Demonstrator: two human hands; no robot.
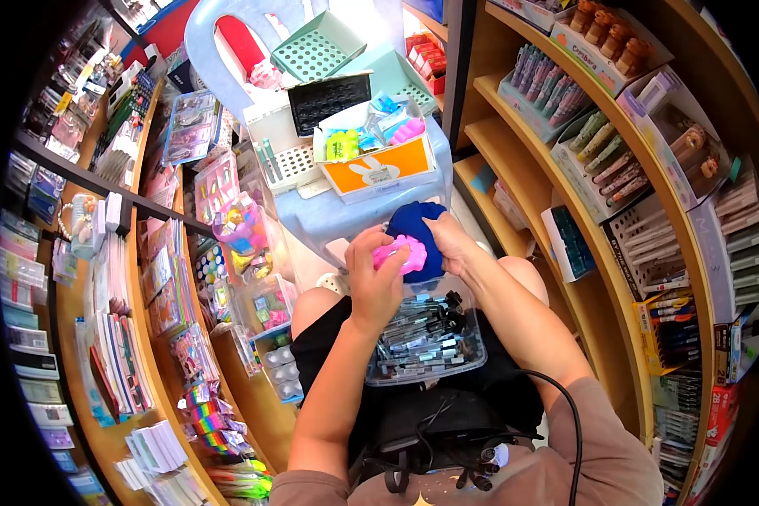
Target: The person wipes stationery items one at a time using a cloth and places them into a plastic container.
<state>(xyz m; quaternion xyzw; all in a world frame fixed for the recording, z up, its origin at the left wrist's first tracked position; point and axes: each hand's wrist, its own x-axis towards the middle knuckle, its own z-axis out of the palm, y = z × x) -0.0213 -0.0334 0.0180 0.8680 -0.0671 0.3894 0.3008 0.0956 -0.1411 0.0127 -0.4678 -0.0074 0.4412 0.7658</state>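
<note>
My left hand (373, 268) is closed on a small bright pink item (402, 253) with a scalloped edge; its exact kind I cannot make out. Bunched in my right hand (452, 243) is a dark blue cloth (415, 223), which touches or nearly touches the pink item. Below both hands, a clear plastic bin (472, 371) full of pens (422, 337) rests on my lap. Just beyond the cloth, an orange and white box (378, 177) with a rabbit picture holds yellow, blue and pink items.
The orange box stands on a light blue plastic chair (312, 221), among green perforated trays (319, 51), a white perforated tray (299, 164) and a black tray (329, 103). Packed shelves curve along the left, and a wooden shelf (557, 244) with pen boxes along the right. A black cable (572, 422) crosses my right arm.
</note>
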